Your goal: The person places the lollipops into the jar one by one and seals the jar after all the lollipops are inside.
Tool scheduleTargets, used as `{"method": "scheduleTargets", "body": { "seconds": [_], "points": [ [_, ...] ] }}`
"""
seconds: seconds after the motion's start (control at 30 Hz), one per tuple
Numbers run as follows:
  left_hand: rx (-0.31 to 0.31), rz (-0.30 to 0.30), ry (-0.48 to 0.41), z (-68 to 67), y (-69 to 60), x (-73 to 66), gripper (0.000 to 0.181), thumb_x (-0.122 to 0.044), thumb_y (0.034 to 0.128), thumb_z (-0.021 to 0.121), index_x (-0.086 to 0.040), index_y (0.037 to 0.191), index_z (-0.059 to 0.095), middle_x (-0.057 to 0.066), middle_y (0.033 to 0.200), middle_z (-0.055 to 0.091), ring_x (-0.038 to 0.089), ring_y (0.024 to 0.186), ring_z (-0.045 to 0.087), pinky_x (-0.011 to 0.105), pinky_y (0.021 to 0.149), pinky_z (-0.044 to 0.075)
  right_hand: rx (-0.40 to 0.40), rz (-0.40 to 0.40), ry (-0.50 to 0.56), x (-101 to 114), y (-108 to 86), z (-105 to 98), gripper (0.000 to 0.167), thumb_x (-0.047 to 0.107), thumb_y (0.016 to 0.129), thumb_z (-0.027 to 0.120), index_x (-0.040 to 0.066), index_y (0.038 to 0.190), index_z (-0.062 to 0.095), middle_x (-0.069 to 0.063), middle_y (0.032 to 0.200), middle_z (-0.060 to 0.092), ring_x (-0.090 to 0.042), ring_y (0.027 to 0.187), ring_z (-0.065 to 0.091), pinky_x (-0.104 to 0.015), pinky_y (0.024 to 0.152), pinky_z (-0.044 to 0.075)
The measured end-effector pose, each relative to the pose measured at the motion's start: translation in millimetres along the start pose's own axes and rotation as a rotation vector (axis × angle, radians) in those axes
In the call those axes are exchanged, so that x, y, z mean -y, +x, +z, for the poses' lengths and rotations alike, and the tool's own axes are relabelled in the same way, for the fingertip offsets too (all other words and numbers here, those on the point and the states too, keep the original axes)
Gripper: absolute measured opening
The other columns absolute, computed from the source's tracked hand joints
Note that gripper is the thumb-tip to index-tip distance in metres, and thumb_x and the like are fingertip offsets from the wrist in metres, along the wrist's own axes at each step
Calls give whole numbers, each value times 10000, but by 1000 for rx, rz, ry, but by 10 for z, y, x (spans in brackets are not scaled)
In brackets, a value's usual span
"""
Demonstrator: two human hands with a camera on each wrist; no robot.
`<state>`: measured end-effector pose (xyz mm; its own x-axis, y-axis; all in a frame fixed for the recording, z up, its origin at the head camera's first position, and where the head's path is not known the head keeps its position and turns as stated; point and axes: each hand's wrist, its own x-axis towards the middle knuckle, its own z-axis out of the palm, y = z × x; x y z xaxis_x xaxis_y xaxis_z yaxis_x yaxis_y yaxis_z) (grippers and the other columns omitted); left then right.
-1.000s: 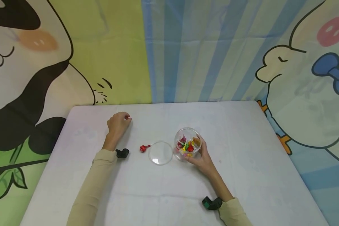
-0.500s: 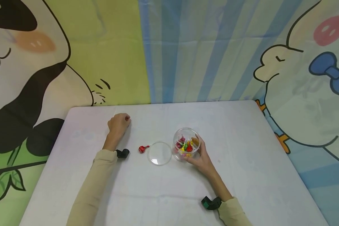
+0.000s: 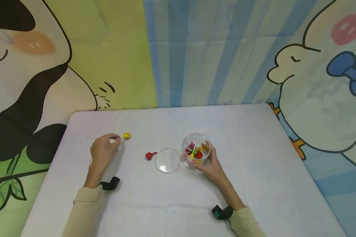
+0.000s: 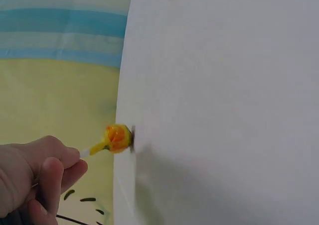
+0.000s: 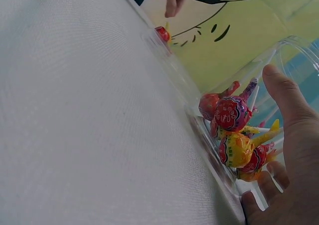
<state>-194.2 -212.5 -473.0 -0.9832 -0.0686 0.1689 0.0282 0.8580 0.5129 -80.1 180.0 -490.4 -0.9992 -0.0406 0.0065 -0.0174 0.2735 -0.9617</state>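
My left hand (image 3: 105,149) pinches the white stick of a yellow lollipop (image 3: 126,135) between thumb and fingers, low over the left part of the table. In the left wrist view the lollipop's yellow-and-orange wrapped head (image 4: 118,139) points away from the fingers, close to the white surface; whether it touches is hard to tell. My right hand (image 3: 212,169) grips the side of a clear round jar (image 3: 185,161), which stands lidless on the table. Several wrapped lollipops (image 5: 233,113) in red, purple and yellow lie inside it, sticks mostly pointing up.
A clear round lid (image 3: 167,160) lies flat just left of the jar. Beside the lid's left edge is a red lollipop (image 3: 149,156). The white-covered table (image 3: 172,204) ends at a cartoon-printed backdrop (image 3: 195,52).
My left hand has drawn back toward the lower left, and the yellow lollipop at its fingertips now shows. The right hand and jar have stayed in place.
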Motion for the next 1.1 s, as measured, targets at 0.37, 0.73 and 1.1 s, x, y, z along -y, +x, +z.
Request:
{"method": "scheduleTargets", "body": {
  "seconds": [0.37, 0.73, 1.1],
  "points": [
    [81, -5, -132, 139, -150, 242, 180, -189, 896, 675, -65, 1008, 742, 121, 846, 737, 139, 569, 539, 265, 506, 378, -1, -6, -16, -23, 8, -32, 1018, 87, 783, 787, 149, 1548, 118, -180, 1566, 260, -381, 1472, 231, -607, 1171, 161],
    [121, 137, -521, -28, -201, -760, 216, -273, 872, 725, -120, 1022, 752, 84, 825, 729, 186, 575, 630, 222, 473, 394, 6, -2, -4, -27, -8, 1, 1003, 88, 790, 778, 156, 1547, 124, -194, 1570, 245, -396, 1470, 226, -615, 1166, 161],
    [417, 599, -527, 150, -300, -1795, 132, -123, 872, 709, -96, 991, 760, 39, 905, 755, 15, 495, 552, 207, 453, 420, 14, -2, -16, 7, -7, 4, 984, 89, 811, 758, 158, 1548, 110, -205, 1581, 216, -390, 1476, 207, -629, 1164, 148]
  ]
}}
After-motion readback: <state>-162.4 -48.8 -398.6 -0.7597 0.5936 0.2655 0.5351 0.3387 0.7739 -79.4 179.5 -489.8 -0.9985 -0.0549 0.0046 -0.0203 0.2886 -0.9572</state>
